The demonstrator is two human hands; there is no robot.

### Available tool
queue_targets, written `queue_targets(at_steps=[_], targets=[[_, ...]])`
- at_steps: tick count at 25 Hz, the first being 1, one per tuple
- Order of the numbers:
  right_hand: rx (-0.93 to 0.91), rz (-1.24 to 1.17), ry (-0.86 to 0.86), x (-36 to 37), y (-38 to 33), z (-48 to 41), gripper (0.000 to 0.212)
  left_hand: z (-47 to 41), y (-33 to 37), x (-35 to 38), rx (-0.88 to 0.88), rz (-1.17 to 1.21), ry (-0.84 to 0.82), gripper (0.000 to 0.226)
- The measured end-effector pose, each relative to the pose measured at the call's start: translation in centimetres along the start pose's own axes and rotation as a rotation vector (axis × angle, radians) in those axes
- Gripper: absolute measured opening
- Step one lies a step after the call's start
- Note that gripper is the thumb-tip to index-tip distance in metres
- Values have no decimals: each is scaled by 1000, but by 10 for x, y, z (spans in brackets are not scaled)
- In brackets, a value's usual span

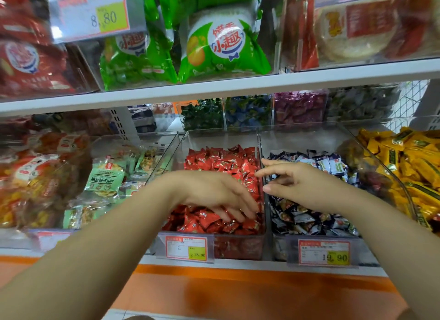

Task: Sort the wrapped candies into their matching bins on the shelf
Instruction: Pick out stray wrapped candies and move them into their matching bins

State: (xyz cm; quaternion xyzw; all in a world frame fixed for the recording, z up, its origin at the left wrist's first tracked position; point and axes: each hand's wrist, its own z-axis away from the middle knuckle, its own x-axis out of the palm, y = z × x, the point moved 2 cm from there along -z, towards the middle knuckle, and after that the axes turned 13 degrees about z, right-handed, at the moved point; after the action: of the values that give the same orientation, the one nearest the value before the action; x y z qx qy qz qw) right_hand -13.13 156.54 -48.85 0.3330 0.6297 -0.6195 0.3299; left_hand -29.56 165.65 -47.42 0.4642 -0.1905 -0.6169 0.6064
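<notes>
A clear bin (222, 136) in the middle of the lower shelf holds red wrapped candies (221, 162). To its right a second clear bin (309, 138) holds dark blue and white wrapped candies (307, 219). My left hand (214, 193) hangs over the red bin, fingers pointing down and touching the red candies near the bin's right wall. Whether it holds one I cannot tell. My right hand (297, 183) hovers over the blue bin's left side, fingers spread toward the divider, with nothing seen in it.
Yellow wrapped candies (409, 167) fill the bin at far right; green snack packs (104, 176) lie in the bin at left. Small bins of green, blue and purple candies (247, 112) stand behind. Price tags (187, 248) hang on the bin fronts. An upper shelf (214, 86) overhangs.
</notes>
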Motion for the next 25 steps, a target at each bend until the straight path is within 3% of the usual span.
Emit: queue_targets(at_steps=[2, 5, 10, 15, 21, 23, 25], targets=[[6, 10, 1, 0, -1, 0, 32, -15, -8, 15, -92, -121, -71, 39], [9, 25, 10, 0, 0, 0, 32, -36, -16, 8, -115, -176, 21, 54], [-5, 37, -1, -1, 2, 0, 32, -50, -20, -12, -88, 170, 130, 74], [-12, 51, -19, -3, 4, -1, 33, -50, -21, -44, 10, 232, 333, 71], [-10, 35, -23, -3, 2, 0, 32, -41, -21, -49, 70, 194, 407, 63], [-14, 36, -24, -3, 1, 0, 31, -37, -14, -40, 116, 144, 389, 44], [-13, 38, -25, -3, 0, 0, 31, -39, -10, -25, 71, 55, 261, 31]])
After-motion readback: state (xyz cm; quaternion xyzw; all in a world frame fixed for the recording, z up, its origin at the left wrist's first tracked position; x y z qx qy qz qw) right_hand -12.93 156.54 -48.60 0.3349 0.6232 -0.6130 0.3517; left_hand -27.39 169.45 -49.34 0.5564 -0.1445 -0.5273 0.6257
